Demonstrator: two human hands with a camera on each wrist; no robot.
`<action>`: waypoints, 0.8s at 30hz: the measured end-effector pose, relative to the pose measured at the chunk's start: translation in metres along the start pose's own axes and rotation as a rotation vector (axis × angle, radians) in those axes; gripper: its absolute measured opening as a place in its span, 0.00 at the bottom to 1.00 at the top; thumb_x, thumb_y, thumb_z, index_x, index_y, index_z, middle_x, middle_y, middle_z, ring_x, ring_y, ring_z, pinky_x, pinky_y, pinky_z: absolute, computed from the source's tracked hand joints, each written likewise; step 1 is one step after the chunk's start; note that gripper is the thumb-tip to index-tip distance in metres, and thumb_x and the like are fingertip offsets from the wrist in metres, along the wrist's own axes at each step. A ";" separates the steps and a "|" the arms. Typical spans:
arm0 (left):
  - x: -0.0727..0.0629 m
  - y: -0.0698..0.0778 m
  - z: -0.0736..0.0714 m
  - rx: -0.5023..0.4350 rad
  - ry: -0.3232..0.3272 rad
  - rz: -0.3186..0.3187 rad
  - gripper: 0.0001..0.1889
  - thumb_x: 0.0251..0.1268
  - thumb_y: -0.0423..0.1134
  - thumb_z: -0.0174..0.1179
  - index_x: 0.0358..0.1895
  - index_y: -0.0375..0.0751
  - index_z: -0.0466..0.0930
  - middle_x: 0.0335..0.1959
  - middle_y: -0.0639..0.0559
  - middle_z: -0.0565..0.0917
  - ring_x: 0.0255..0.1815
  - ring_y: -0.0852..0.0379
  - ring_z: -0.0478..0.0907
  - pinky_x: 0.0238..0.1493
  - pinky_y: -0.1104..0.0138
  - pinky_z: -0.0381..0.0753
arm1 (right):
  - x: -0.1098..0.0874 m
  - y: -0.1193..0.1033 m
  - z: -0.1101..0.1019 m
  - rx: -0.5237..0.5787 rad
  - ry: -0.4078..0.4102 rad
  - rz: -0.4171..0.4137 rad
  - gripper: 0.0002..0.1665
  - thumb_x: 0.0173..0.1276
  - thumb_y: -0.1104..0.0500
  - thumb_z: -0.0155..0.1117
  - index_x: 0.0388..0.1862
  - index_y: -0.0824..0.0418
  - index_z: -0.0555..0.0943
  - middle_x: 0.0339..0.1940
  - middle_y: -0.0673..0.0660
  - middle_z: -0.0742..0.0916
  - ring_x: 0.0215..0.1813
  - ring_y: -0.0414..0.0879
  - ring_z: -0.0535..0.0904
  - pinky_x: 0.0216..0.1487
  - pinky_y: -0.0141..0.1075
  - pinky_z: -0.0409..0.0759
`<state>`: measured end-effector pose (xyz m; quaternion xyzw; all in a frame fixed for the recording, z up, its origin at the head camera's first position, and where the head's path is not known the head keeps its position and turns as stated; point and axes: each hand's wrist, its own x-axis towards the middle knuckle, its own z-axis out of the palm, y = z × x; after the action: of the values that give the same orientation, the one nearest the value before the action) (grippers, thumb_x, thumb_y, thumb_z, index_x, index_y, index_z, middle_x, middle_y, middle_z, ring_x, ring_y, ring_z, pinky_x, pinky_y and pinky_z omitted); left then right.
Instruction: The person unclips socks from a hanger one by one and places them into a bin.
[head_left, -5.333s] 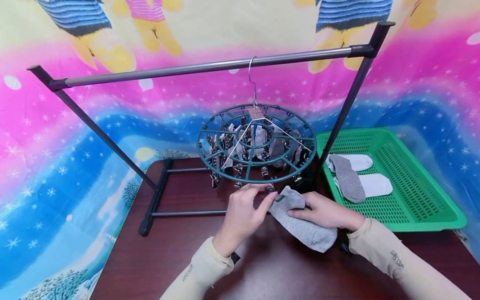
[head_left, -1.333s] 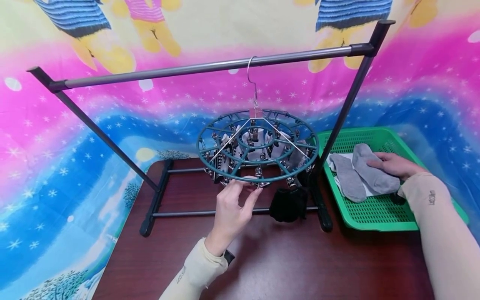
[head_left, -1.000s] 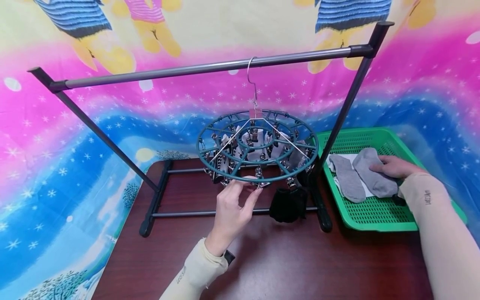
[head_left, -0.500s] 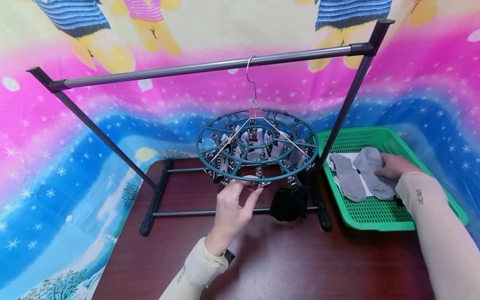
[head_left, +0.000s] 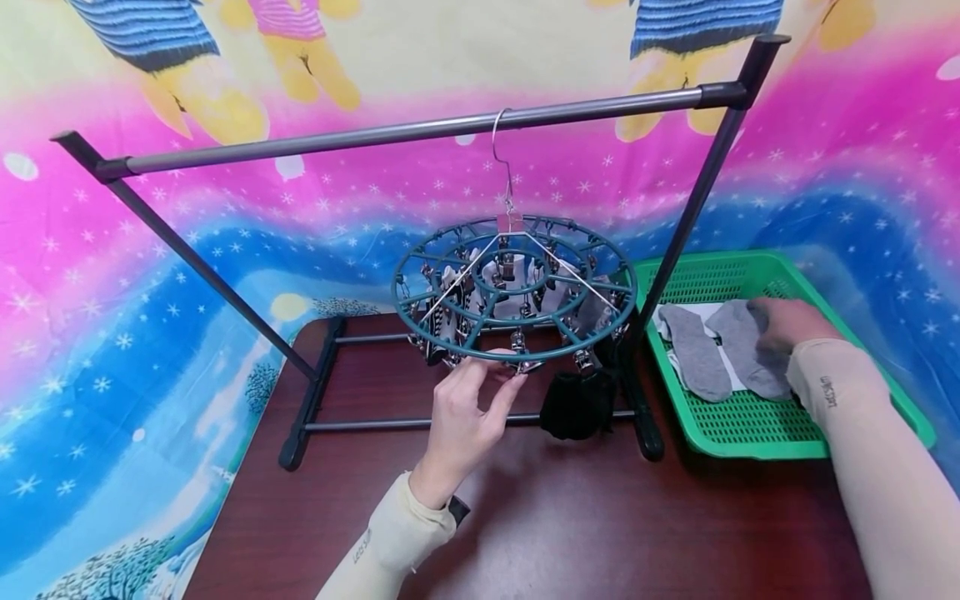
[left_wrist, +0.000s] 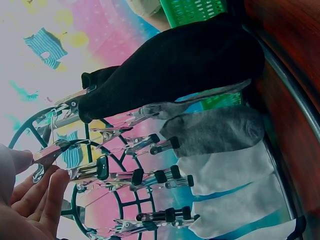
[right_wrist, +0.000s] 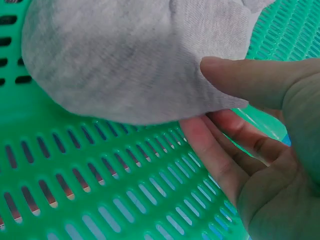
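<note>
My left hand (head_left: 468, 421) pinches a metal clip (left_wrist: 46, 156) at the front rim of the round green clip hanger (head_left: 513, 357). Nothing hangs from that clip. To its right a black sock (head_left: 577, 407) is clipped to the rim. Grey and white socks (left_wrist: 215, 132) hang further in. My right hand (head_left: 797, 323) is in the green basket (head_left: 765, 452), with its thumb on top of a grey sock (right_wrist: 135, 65) and fingers under its edge. Next to that sock lies another grey sock (head_left: 699, 354), both on top of white socks, mostly covered.
A dark metal rack (head_left: 420, 140) carries the hanger by its hook (head_left: 501, 150) and stands on a reddish-brown table (head_left: 570, 517). The rack's right post (head_left: 693, 196) rises between hanger and basket. A colourful printed cloth (head_left: 360, 200) hangs behind.
Earlier both hands were at a grey sock below the hanger; the right hand has since brought it into the basket. Lately it shifts slightly left along the sock, while the left hand stays put.
</note>
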<state>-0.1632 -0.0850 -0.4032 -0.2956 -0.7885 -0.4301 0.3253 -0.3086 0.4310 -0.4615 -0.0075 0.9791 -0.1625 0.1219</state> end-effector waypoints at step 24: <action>-0.001 0.000 -0.001 0.025 0.008 0.021 0.12 0.66 0.35 0.71 0.49 0.37 0.83 0.37 0.48 0.87 0.37 0.56 0.85 0.42 0.64 0.86 | -0.016 -0.023 -0.006 -0.017 -0.103 0.059 0.49 0.68 0.57 0.64 0.79 0.76 0.54 0.72 0.88 0.60 0.70 0.86 0.56 0.67 0.74 0.64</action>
<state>-0.1626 -0.0867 -0.4035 -0.2979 -0.7896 -0.4178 0.3366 -0.2947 0.4116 -0.4446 0.0122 0.9727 -0.1498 0.1769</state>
